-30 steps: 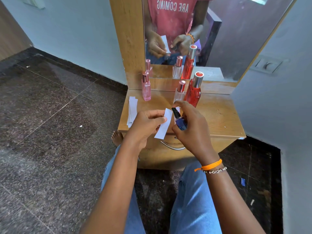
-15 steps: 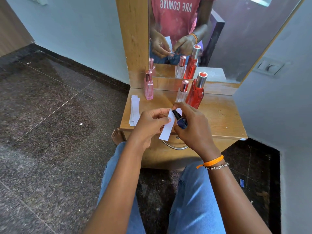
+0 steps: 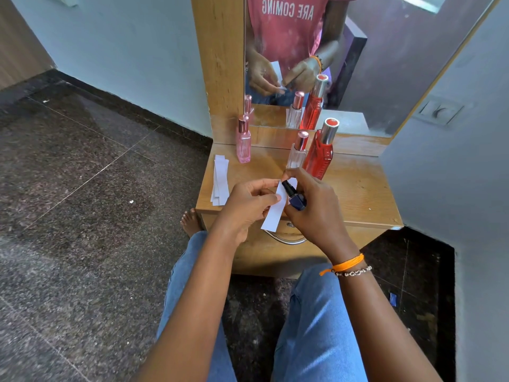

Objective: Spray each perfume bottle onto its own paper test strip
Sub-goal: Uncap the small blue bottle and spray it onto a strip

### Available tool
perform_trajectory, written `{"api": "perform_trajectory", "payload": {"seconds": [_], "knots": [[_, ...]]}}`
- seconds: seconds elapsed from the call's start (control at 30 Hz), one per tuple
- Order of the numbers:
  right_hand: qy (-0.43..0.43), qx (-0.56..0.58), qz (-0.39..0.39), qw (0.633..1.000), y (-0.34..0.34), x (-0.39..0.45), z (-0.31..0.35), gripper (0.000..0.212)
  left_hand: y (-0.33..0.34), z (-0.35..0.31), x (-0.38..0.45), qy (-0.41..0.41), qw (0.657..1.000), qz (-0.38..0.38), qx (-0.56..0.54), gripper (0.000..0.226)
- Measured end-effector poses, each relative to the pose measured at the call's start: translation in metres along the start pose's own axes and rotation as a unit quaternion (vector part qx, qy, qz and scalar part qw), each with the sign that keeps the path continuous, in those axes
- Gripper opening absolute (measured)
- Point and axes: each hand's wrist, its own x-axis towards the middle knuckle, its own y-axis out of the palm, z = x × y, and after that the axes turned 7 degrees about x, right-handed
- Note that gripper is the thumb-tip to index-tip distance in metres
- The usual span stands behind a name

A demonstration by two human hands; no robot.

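Dark-blue perfume bottle (image 3: pixel 297 199) being gripped in R hand (image 3: pixel 314 208), index fingertip (image 3: pixel 286 176) sitting on black nozzle, tilted twd paper strip (image 3: pixel 275 210). Strip being pinched near its top by L hand (image 3: pixel 248 201), hanging just beside nozzle, over front edge of wooden dresser (image 3: pixel 358 194). Standing behind: pink bottle (image 3: pixel 243 140), clear bottle (image 3: pixel 297 150), red bottle (image 3: pixel 321 150). Spare strips (image 3: pixel 220 180) lying at dresser's left edge.

wooden dresser (image 3: pixel 358 194), mirror (image 3: pixel 385 64), wall switch (image 3: pixel 440 111)

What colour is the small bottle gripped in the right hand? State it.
Dark blue with a black spray top: the small bottle, clearest in the head view.
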Motion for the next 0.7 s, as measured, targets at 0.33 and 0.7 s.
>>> {"api": "perform_trajectory", "payload": {"seconds": [0.33, 0.7], "knots": [[0.032, 0.135, -0.006, 0.99, -0.014, -0.008, 0.004, 0.036, 0.0, 0.001, 0.001, -0.002, 1.0, -0.005, 0.008, 0.027], [0.035, 0.103, 0.02, 0.994, -0.011, -0.006, 0.003, 0.028, 0.004, 0.003, -0.001, -0.009, 1.0, 0.017, 0.012, 0.024]]}}
